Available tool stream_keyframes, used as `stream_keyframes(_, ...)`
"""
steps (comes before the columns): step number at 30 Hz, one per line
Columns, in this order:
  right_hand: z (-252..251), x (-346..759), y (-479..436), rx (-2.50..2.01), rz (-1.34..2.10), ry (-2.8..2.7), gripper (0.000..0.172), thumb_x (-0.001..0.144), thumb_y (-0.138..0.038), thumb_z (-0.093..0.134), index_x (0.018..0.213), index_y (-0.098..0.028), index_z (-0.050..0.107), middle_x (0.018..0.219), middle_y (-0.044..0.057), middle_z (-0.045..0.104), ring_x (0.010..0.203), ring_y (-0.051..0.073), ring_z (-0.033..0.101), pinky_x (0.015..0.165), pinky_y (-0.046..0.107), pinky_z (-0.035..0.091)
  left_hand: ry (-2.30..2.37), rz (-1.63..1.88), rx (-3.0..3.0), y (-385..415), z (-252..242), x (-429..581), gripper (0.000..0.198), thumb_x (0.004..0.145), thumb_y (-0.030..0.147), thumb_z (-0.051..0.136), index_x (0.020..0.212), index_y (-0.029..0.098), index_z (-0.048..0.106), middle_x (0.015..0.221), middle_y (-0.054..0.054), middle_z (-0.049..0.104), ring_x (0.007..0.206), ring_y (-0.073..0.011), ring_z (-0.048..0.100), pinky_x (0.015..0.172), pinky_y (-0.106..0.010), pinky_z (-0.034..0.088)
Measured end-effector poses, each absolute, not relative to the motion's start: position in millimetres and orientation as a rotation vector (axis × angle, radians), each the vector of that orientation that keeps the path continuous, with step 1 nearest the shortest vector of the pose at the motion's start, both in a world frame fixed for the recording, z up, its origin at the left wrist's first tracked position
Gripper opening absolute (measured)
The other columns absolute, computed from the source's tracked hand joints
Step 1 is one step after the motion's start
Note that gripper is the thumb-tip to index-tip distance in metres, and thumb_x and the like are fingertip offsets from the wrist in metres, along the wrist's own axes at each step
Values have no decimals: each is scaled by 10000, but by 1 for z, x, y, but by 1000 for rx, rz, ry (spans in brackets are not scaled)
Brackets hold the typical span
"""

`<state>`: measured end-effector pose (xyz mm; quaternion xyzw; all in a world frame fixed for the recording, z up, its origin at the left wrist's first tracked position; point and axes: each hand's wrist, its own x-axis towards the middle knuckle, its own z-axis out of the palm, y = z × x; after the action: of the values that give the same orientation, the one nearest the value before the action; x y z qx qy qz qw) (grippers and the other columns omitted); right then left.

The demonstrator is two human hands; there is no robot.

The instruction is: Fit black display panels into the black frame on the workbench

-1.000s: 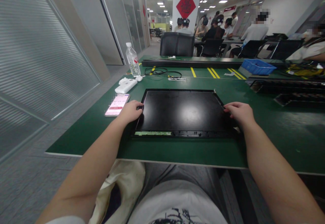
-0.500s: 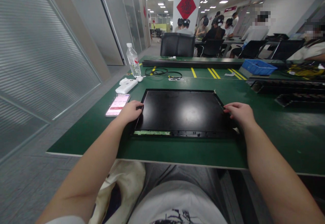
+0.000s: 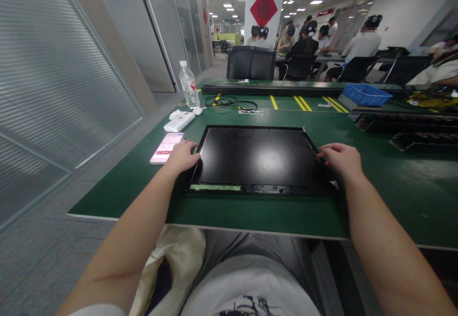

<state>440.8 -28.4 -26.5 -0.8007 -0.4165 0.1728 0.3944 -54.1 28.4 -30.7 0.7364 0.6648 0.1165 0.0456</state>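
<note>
A flat black LCD panel (image 3: 255,156) lies face up on the green table, with a dark frame round its glossy screen. Along its near edge, at the left, runs a green circuit board strip (image 3: 215,188). My left hand (image 3: 182,157) holds the panel's left side, thumb at the edge and the index finger a little apart from it; its other fingers are partly hidden. At the right side, my right hand (image 3: 341,158) has its thumb and fingers bent together on the frame edge. Beside my left hand lies a phone (image 3: 165,150) with a lit pink screen.
Behind the phone are a white box-shaped device (image 3: 179,121) and an upright water bottle (image 3: 189,86). A black cable (image 3: 229,101) lies coiled further back. Long black strips (image 3: 411,122) and a blue tray (image 3: 365,95) occupy the right side. Several people sit in the background.
My left fingertips have drawn back slightly from the panel's left edge. My right hand's fingers have shifted a little at the right edge. The panel stays in place.
</note>
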Motion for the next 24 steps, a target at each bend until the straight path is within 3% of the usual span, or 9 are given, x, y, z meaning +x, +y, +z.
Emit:
stream_keyframes(5, -36, 464, -22, -2246, 278, -1101, 208, 721, -286, 701, 884, -211, 806, 752, 72, 763, 624, 216, 649, 713, 371, 545, 2053, 349, 2259, 28, -33, -56, 482, 924, 488, 581, 1183, 160, 822, 1288, -198, 754, 1256, -405, 657, 1108, -493, 503)
stream_keyframes(11, -49, 468, -14, -2276, 247, -1290, 82, 729, -335, 742, 760, -270, 779, 779, 66, 746, 762, 274, 708, 761, 398, 568, 1999, 395, 2257, 29, -31, -53, 340, 903, 362, 583, 1060, 215, 847, 1240, -113, 791, 1253, -328, 666, 1103, -389, 516)
stream_keyframes(18, -50, 464, -13, -2307, 218, -1346, 116, 752, -345, 738, 806, -256, 788, 875, 88, 771, 848, 294, 724, 781, 406, 570, 1955, 682, 1964, 27, -30, -49, 218, 840, 299, 642, 886, 249, 849, 1134, -40, 830, 1224, -317, 706, 1072, -374, 539)
stream_keyframes(24, -51, 465, -13, -2328, 211, -1352, 133, 787, -347, 699, 820, -255, 789, 925, 94, 781, 875, 308, 719, 781, 414, 554, 1798, 1134, 1310, 21, -25, -40, 368, 858, 352, 723, 1175, 207, 843, 1210, -76, 819, 1153, -306, 751, 1019, -398, 594)
